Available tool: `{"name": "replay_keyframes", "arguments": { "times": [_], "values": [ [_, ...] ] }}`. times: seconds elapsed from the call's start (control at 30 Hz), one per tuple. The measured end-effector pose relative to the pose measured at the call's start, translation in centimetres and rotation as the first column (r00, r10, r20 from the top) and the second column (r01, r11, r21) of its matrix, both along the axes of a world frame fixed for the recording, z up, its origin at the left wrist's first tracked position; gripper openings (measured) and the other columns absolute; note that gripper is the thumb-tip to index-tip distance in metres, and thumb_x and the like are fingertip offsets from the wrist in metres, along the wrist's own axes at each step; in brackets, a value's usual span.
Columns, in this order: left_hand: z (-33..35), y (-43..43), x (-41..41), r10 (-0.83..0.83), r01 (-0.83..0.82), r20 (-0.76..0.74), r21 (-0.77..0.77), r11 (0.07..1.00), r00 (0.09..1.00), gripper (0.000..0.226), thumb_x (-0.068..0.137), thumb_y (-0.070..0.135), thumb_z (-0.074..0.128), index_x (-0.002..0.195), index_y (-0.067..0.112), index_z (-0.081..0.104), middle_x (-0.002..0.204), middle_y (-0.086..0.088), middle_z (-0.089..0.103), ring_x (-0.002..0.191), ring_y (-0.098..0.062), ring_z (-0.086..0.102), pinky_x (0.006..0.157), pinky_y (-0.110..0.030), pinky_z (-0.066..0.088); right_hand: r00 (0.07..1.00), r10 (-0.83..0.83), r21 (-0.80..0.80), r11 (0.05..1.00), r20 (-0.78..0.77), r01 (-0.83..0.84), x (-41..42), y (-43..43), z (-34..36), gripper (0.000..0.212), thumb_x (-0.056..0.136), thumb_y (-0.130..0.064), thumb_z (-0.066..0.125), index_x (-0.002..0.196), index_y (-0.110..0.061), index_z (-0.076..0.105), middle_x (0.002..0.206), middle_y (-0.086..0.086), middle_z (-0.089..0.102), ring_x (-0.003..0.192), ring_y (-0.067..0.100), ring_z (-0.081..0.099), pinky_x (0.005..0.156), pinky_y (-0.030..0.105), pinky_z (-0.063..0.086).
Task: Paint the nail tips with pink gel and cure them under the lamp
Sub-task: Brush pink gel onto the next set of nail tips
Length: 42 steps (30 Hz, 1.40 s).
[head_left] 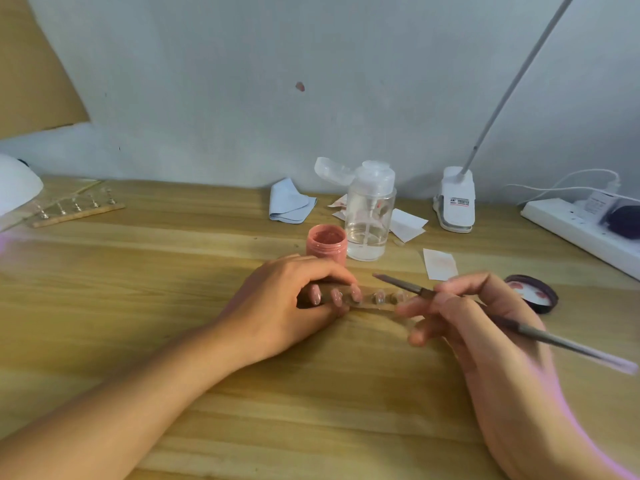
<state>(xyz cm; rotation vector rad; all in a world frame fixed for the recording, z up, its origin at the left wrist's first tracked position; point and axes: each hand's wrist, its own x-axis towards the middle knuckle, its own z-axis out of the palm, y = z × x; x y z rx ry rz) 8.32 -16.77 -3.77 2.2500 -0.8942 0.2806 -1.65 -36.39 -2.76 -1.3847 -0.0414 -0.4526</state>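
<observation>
A: Which step is in hand?

B: Painting. The left hand (287, 303) curls around the strip of nail tips (381, 301) just in front of the pink gel jar (326, 244). The right hand (485, 323) pinches the brush (401, 283), its bristles hovering over the tips.

A: And next?

B: Likely a steady stroke, or a dip into the jar. Curing comes later, under the lamp (17, 195) far left of the jar.

jar (326, 244): pink
counter (138, 271): light brown, striped wood grain
cloth (289, 202): pale blue
lid (533, 294): dark rim, white inside, pink smears
bottle (369, 220): clear
</observation>
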Motion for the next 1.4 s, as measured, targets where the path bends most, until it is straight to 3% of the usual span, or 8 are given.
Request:
{"name": "replay_keyframes", "arguments": {
  "times": [0.1,0.33,0.6,0.7,0.83,1.17,1.33,1.4],
  "values": [
    [0.2,0.0,-0.3,0.006,-0.007,0.04,0.031,0.999,0.999,0.027,0.082,0.031,0.07,0.103,0.047,0.065,0.093,0.026,0.065,0.078,-0.006,0.057,0.067,-0.015,0.043,1.0,-0.001,0.036,0.999,-0.017,0.002,-0.3,0.4,0.5,0.023,0.087,-0.007,0.061,0.075,-0.005,0.042,0.073,0.022,0.073,0.055,0.024,0.065,0.061,0.023,0.054],
    [0.2,-0.1,-0.7,0.041,-0.049,0.112,0.066,0.997,0.993,0.026,0.083,0.038,0.062,0.107,0.048,0.06,0.09,0.022,0.066,0.077,-0.001,0.058,0.067,-0.024,0.05,1.0,0.011,-0.127,0.992,-0.021,-0.014,-0.4,0.8,0.5,0.031,0.081,-0.019,0.074,0.076,-0.005,0.047,0.075,0.01,0.076,0.063,0.017,0.069,0.063,0.017,0.053],
    [0.2,-0.1,-0.7,0.071,-0.077,0.095,0.062,0.995,0.993,0.026,0.083,0.042,0.062,0.108,0.045,0.064,0.089,0.023,0.067,0.075,0.003,0.058,0.067,-0.026,0.051,0.997,0.072,-0.14,0.987,-0.04,-0.077,-0.4,1.3,0.8,0.034,0.078,-0.022,0.076,0.08,0.001,0.051,0.074,0.008,0.076,0.06,0.009,0.066,0.059,0.012,0.049],
    [0.2,-0.1,-0.7,0.071,-0.078,0.094,0.077,0.994,0.993,0.026,0.083,0.043,0.06,0.109,0.045,0.064,0.09,0.023,0.067,0.076,0.004,0.058,0.068,-0.027,0.052,0.997,0.068,-0.158,0.985,-0.03,-0.072,-0.5,1.3,0.9,0.029,0.073,-0.022,0.066,0.081,0.002,0.052,0.073,0.007,0.076,0.06,0.005,0.065,0.058,0.011,0.049],
    [0.2,-0.2,-0.7,0.075,-0.083,0.098,0.078,0.994,0.992,0.027,0.083,0.042,0.061,0.11,0.047,0.062,0.09,0.024,0.067,0.077,0.004,0.058,0.068,-0.026,0.051,0.997,0.07,-0.194,0.978,-0.033,-0.075,-0.4,1.0,0.5,0.022,0.085,-0.009,0.072,0.082,0.001,0.053,0.074,0.006,0.076,0.062,0.004,0.066,0.061,0.013,0.05],
    [0.2,-0.2,-0.7,0.07,-0.078,0.098,0.079,0.994,0.993,0.025,0.082,0.042,0.059,0.107,0.047,0.064,0.09,0.027,0.066,0.078,0.003,0.058,0.064,-0.02,0.046,0.999,-0.007,-0.284,0.959,-0.046,-0.007,-0.5,1.1,0.7,0.018,0.075,-0.024,0.062,0.079,-0.008,0.054,0.073,0.002,0.075,0.059,0.006,0.063,0.058,0.018,0.048],
    [0.2,-0.1,-0.7,0.076,-0.084,0.1,0.077,0.993,0.992,0.025,0.082,0.042,0.061,0.107,0.046,0.066,0.089,0.026,0.065,0.078,0.003,0.059,0.061,-0.015,0.042,0.999,0.016,-0.3,0.953,-0.037,-0.027,-0.3,1.1,0.4,0.017,0.088,-0.008,0.068,0.082,-0.004,0.053,0.074,0.003,0.075,0.059,0.009,0.062,0.06,0.022,0.05],
    [0.2,-0.1,-0.7,0.073,-0.081,0.093,0.081,0.993,0.993,0.025,0.082,0.041,0.063,0.106,0.047,0.065,0.089,0.027,0.065,0.079,0.002,0.059,0.062,-0.015,0.042,1.0,0.016,-0.309,0.951,-0.024,-0.023,-0.3,1.1,0.4,0.022,0.086,-0.015,0.071,0.082,-0.003,0.053,0.074,0.004,0.075,0.06,0.017,0.061,0.061,0.025,0.05]
  ]
}}
